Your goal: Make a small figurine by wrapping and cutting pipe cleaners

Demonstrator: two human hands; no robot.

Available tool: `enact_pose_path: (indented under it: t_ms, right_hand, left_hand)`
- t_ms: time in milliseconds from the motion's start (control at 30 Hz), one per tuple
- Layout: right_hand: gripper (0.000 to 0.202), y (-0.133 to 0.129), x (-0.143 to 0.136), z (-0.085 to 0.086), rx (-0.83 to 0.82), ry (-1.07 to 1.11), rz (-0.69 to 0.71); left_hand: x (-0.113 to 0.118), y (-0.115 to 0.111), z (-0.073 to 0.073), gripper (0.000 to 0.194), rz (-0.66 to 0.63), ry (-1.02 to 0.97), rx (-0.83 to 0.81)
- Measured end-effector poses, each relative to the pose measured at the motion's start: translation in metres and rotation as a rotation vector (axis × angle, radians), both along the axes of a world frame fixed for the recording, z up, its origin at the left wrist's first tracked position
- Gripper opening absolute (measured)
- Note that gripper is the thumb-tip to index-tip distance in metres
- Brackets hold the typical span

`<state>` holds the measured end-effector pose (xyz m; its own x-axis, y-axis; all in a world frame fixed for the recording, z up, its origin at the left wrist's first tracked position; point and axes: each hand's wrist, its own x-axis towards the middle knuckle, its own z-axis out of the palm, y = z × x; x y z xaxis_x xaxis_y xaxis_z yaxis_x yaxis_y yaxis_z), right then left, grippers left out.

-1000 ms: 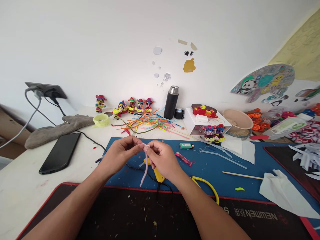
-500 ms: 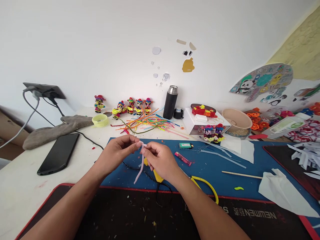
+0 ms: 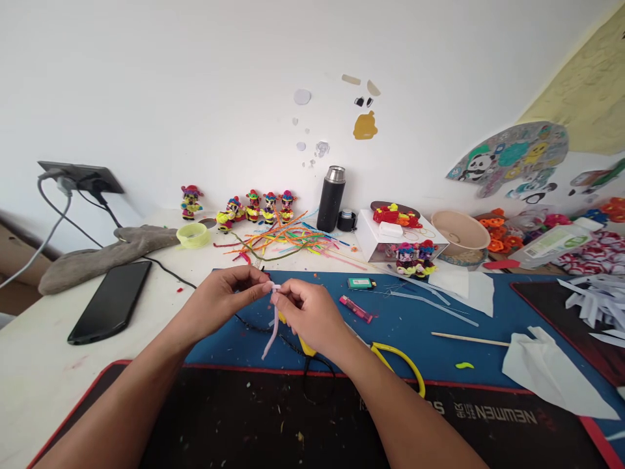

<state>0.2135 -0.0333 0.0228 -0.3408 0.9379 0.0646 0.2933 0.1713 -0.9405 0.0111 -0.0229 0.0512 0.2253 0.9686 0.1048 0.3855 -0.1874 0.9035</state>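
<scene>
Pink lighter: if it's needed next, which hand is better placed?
Right, likely: the pink lighter lies just to the right of the right hand, while the left hand is farther off, on the other side. Both hands pinch the pale strip, so the right would first have to let go.

Left hand (image 3: 222,296) and right hand (image 3: 312,312) meet almost tip to tip, fingers (image 3: 254,296) pinching! Behind those fingers, left forearm (image 3: 137,397) and right forearm (image 3: 405,410) slant back, spreading wide, both bare.
</scene>
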Motion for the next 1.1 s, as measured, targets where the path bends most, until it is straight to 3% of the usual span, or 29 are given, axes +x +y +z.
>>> enact_pose_path:
  t_ms: [267, 500, 900, 1100]
  right_hand:
    - [0.024, 0.002, 0.0, -0.003, -0.022, 0.044, -0.005]
    - [0.02, 0.0, -0.003, -0.006, -0.005, -0.01, -0.016]
    - [0.01, -0.002, -0.008, -0.009, -0.04, -0.091, -0.004]
    - [0.009, -0.002, -0.005, -0.005, 0.178, -0.309, -0.025]
  left_hand:
    - [0.006, -0.002, 0.001, 0.033, 0.029, -0.114, -0.025]
    - [0.014, -0.003, -0.013, 0.031, 0.103, -0.2, -0.044]
    - [0.014, -0.004, -0.024, 0.022, 0.129, 0.211, 0.248]
    - [0.009, -0.001, -0.03, 0.021, 0.042, 0.349, 0.365]
